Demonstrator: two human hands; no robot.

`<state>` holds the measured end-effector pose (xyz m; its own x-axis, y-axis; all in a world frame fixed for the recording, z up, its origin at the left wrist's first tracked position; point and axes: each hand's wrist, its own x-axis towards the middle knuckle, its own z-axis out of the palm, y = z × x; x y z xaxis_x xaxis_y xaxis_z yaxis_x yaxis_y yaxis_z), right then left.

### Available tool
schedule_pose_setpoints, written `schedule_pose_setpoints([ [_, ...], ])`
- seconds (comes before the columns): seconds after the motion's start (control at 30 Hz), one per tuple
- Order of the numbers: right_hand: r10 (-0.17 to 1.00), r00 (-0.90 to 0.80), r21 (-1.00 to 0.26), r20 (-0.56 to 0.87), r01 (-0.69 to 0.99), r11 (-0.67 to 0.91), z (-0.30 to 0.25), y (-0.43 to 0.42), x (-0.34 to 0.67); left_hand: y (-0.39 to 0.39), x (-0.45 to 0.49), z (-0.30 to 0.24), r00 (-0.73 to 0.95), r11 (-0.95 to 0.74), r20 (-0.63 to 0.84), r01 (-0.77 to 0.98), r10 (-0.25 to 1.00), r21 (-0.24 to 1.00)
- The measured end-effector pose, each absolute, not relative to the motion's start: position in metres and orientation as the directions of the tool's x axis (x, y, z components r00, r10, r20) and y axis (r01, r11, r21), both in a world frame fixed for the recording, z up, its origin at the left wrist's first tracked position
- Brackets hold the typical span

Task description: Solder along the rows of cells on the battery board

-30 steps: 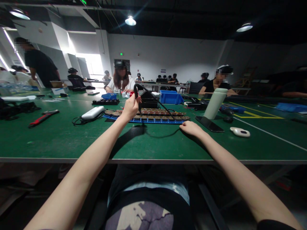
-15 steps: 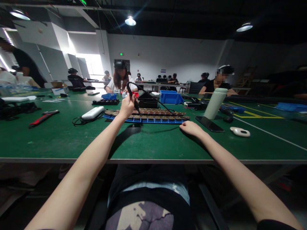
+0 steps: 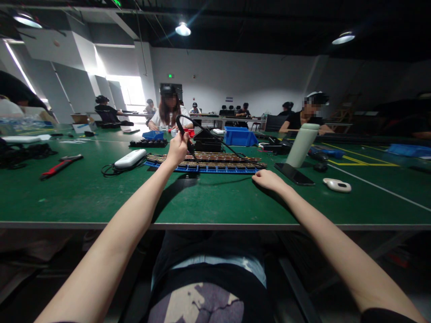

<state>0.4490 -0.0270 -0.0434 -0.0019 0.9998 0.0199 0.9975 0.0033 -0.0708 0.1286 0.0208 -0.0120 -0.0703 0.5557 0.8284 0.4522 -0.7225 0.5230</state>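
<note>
My left hand (image 3: 178,147) is closed around a black soldering iron (image 3: 190,146), whose thick cord loops up over the hand. The iron slants down, its tip end at a long blue tray (image 3: 215,170) that bears rows of thin brownish and gold strips (image 3: 229,158). Whether the tip touches a strip is too small to tell. My right hand (image 3: 267,179) rests on the green table (image 3: 215,202) by the tray's near right corner. Its fingers are curled and pressed together; what they hold, if anything, is hidden.
Left of the tray lie a white power bank (image 3: 130,158) with a cable and red-handled pliers (image 3: 60,167). To the right are a black phone (image 3: 294,174), a green bottle (image 3: 303,146) and a cream case (image 3: 336,185). A blue bin (image 3: 240,136) stands behind; co-workers sit across.
My left hand and the iron have shifted very slightly left. My right hand stays in place. At the far left, a person in dark clothing has bent lower.
</note>
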Motion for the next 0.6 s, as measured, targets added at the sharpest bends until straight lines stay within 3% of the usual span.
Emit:
schedule_pose_setpoints([
  [0.6,1.000,0.003,-0.087,0.029,0.996,0.000,-0.0451,-0.0252,0.4498,0.0259,0.1265,-0.0117,-0.090,-0.721,0.801,0.385,0.592,0.576],
])
